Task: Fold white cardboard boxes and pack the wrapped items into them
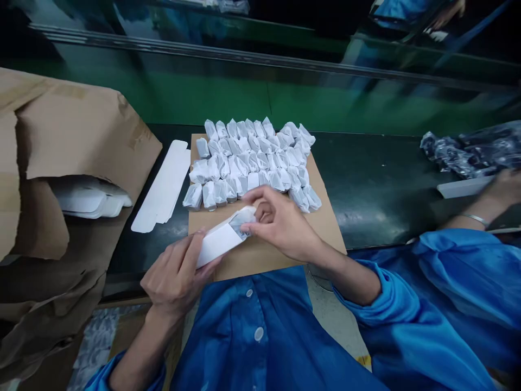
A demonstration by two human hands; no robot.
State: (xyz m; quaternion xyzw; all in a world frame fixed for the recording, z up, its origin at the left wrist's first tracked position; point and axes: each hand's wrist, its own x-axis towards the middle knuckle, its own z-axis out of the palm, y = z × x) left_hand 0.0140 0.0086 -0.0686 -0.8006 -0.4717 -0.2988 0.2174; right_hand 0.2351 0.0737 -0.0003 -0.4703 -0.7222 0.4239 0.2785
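My left hand (173,271) is wrapped round a slim white box (220,242), tilted up to the right, its far end open. A small item in white wrapping (243,218) sticks partly out of that end. My right hand (280,220) pinches the wrapped item between thumb and fingers; what lies inside the wrapping is hidden. Beyond both hands, rows of similar wrapped items (252,161) stand on a flat cardboard sheet (325,217). Left of the sheet lie flat white folded cartons (163,187).
A large open cardboard box (81,125) on the left holds more flat white cartons (87,200). At right, a co-worker's hand (502,190) is beside a white carton (464,187) and clear plastic bags (468,149). A dark rail (260,60) runs behind the bench (374,184).
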